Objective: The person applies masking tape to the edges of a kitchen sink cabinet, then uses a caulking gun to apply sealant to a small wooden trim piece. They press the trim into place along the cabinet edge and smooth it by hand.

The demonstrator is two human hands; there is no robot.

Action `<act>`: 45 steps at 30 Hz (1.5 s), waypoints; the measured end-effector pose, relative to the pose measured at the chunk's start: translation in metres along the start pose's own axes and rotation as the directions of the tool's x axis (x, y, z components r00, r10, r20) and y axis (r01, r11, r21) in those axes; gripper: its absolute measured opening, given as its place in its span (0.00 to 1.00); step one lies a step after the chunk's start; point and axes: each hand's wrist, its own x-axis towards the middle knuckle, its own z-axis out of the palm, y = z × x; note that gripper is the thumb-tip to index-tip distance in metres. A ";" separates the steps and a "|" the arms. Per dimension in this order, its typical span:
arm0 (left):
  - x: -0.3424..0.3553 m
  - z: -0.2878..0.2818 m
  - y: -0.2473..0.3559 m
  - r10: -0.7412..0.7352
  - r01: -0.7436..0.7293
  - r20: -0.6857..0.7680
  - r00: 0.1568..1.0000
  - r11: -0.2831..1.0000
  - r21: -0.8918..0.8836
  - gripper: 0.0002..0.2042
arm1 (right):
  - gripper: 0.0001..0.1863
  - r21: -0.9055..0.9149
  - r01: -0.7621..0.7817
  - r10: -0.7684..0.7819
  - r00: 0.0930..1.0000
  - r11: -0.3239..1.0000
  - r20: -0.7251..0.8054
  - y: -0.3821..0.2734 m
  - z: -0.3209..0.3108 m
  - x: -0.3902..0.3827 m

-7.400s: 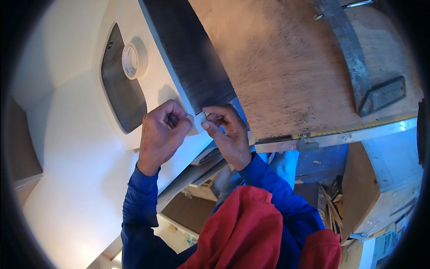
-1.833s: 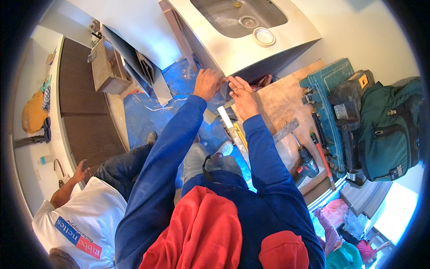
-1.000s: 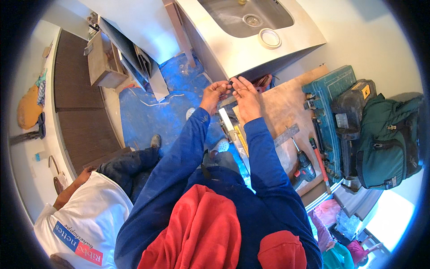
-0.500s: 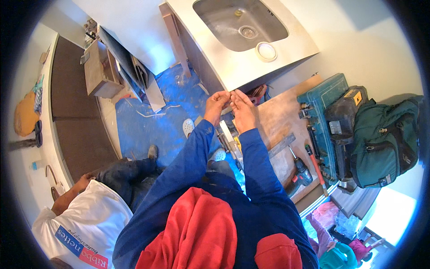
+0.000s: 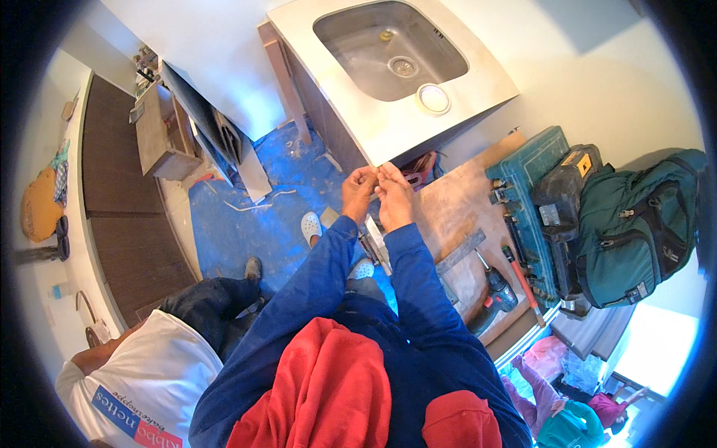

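My left hand [image 5: 359,194] and my right hand [image 5: 393,196] meet just below the near corner of the cream countertop [image 5: 351,127]. The fingers of both are pinched together at the tips. Whatever sits between them is too small or hidden to make out. Set into the countertop is a steel sink [image 5: 407,84], and a roll of tape [image 5: 433,98] lies flat beside its near rim. Directly under my hands a pale strip [image 5: 379,243] and other small items show in part.
To the right a wooden board [image 5: 463,205] carries a cordless drill [image 5: 500,291] and a red-handled brush [image 5: 523,287]. Teal tool case [image 5: 534,187], black case [image 5: 567,194] and green backpack [image 5: 642,231] stand beyond. A person in white [image 5: 149,373] is at my left. Blue sheeting [image 5: 231,239] covers the floor.
Both hands have shifted slightly down and left in the picture, still pinched together. The countertop, bags and board have shifted left too. The person at the left leans differently, with the hand now out of sight.
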 end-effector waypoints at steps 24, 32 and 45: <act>-0.009 0.038 -0.016 -0.072 0.028 -0.213 0.974 0.980 -0.199 0.14 | 0.19 -0.167 -0.081 0.089 0.995 0.983 0.044 -0.029 -0.011 0.011; -0.005 0.051 -0.015 -0.008 -0.035 -0.368 0.930 0.993 -0.109 0.13 | 0.25 -0.265 -0.108 0.099 0.994 0.958 -0.044 -0.035 -0.025 0.000; -0.010 0.060 -0.011 -0.056 -0.047 -0.391 0.919 0.967 -0.249 0.14 | 0.24 -0.512 0.178 -0.187 0.982 0.840 0.035 -0.013 -0.035 -0.014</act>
